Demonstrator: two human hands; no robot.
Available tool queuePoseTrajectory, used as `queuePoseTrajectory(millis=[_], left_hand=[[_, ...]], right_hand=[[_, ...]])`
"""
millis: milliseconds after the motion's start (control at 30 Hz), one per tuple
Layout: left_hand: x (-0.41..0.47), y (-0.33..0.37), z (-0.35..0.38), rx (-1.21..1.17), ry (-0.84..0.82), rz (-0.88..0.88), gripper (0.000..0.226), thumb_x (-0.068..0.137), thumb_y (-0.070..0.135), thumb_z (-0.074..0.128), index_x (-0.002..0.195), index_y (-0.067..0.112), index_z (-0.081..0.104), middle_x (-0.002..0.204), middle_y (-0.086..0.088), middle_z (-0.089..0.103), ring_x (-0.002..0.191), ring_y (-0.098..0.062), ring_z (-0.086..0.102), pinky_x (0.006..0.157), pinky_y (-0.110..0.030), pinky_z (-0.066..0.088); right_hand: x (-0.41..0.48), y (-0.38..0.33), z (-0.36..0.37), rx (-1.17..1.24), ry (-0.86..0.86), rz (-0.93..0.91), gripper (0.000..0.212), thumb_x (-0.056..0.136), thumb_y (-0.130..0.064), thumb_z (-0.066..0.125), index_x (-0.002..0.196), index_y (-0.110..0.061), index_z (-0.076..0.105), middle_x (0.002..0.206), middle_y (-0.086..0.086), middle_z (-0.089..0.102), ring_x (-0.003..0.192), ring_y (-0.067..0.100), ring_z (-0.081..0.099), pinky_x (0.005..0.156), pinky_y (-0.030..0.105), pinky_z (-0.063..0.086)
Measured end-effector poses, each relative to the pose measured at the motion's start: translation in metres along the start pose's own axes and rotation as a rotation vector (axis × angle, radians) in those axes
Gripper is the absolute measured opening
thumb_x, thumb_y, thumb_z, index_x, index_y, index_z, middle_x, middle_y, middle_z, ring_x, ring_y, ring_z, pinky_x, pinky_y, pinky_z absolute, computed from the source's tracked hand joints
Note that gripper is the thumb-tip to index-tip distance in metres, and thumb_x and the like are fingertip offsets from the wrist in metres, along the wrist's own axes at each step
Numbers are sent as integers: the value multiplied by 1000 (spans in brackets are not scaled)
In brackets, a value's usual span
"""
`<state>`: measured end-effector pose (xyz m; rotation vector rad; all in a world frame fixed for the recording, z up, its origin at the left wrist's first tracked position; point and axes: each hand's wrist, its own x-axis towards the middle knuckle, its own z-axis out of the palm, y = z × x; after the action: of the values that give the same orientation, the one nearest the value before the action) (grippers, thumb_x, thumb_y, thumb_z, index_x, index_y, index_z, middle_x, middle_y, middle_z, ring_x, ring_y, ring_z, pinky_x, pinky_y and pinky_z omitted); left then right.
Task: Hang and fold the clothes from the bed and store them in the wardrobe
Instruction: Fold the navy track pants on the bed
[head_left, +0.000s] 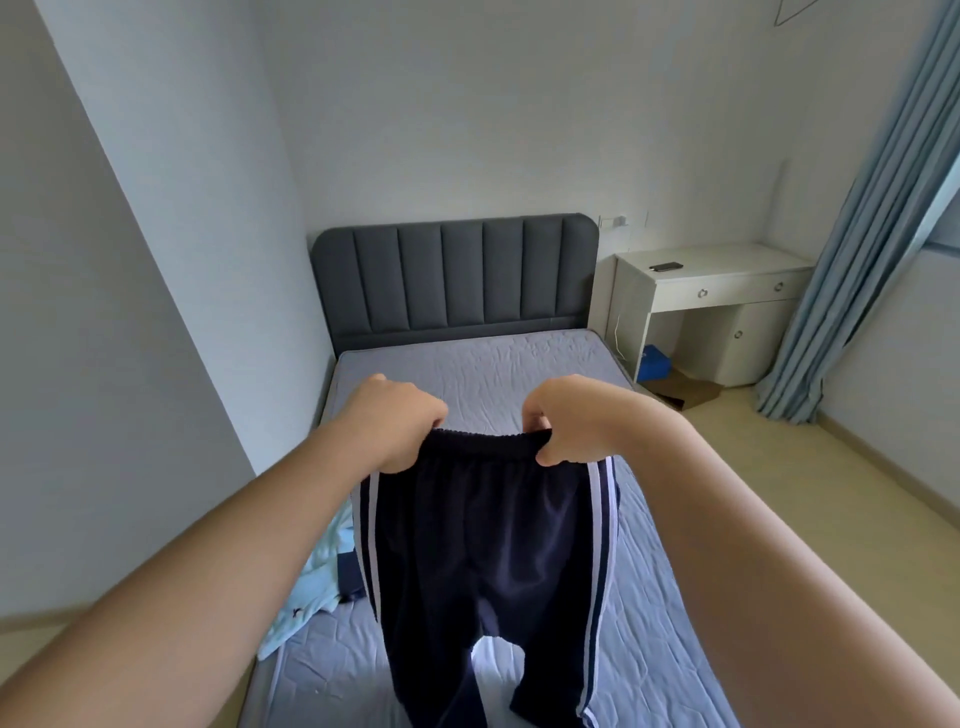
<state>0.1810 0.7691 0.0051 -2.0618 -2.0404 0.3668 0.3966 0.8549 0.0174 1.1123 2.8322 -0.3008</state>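
Navy track trousers (488, 540) with white side stripes are hanging in the air over the near half of the bed (519, 364), waistband uppermost, both legs dangling toward the near edge of view. Left hand (400, 431) is gripping the left end of the elastic waistband, fingers curled over the fabric. Right hand (566, 421) is gripping the right end likewise, thumb and fingers pinching the band. The two hands are sitting apart, the waistband stretching between them.

On the mattress, to the left of the trousers, a light blue garment (311, 587) is lying crumpled, with a small dark item (349, 577) resting on or against it; which one cannot be told. The sheet is showing wrinkles.

At the far end a grey padded headboard (454, 275) is standing against the wall. Far right, a white desk (711, 291) is carrying a dark flat object (666, 266). A blue curtain (857, 234) is hanging at the right.
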Motion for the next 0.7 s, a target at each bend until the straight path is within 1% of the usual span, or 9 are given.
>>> queuePoseTrajectory(millis=[67,100,167,267,367,467,533,633,700], left_hand=[[-2,8,4,38,44,29,26,78,-1,43,78,25,46,71,8,48,65,-14,40,61,-25,23],[-1,12,6,49,56,31,27,77,-2,43,79,24,48,73,7,49,69,-18,43,58,-25,21],[0,18,7,61,46,15,27,75,-3,45,82,21,54,78,3,50,75,-23,48,54,-26,22],[-3,25,8,57,0,-12,29,73,-4,47,87,19,59,77,2,50,66,-22,47,49,-28,26],[-8,26,14,-1,-42,-39,30,79,-2,47,93,23,59,81,2,54,65,-20,48,53,-30,32],[-10,25,22,-149,-149,-31,46,88,6,47,119,35,63,108,2,66,88,-23,62,62,-31,42],[-11,27,24,-271,-234,-10,52,88,5,47,128,36,61,116,2,66,90,-22,62,66,-33,50],[-13,28,24,-402,-324,-31,53,84,-5,45,121,28,64,106,-3,66,68,-18,69,66,-35,60],[-13,33,24,-317,-291,-78,38,78,-10,46,95,17,66,84,-3,62,55,-19,64,53,-33,56]], right_hand=[[2,-8,4,-98,-19,9,23,80,-11,64,103,-10,66,93,12,64,71,21,52,54,26,37],[2,-12,7,-142,-14,11,23,79,-8,62,101,-8,66,90,13,63,67,21,49,53,28,36],[1,-19,13,-228,25,2,14,78,-5,58,90,-12,61,80,5,58,63,19,49,52,28,35],[0,-23,22,-243,70,11,15,79,-2,55,84,-16,57,81,1,56,68,22,55,53,29,39],[-1,-19,28,-226,127,47,19,79,-1,55,88,-18,58,82,1,56,68,23,56,53,30,42],[-2,-16,35,-236,180,58,24,80,-3,57,91,-24,58,80,-3,57,66,20,55,51,30,37],[-3,-15,41,-249,188,65,28,81,-4,58,95,-28,63,81,-5,59,68,19,56,52,29,36],[-5,-14,49,-360,224,55,20,84,-11,60,91,-28,67,78,-6,57,78,18,52,63,30,32],[-7,-17,52,-416,256,66,12,85,-15,62,86,-26,65,73,-7,52,79,18,48,66,31,31]])
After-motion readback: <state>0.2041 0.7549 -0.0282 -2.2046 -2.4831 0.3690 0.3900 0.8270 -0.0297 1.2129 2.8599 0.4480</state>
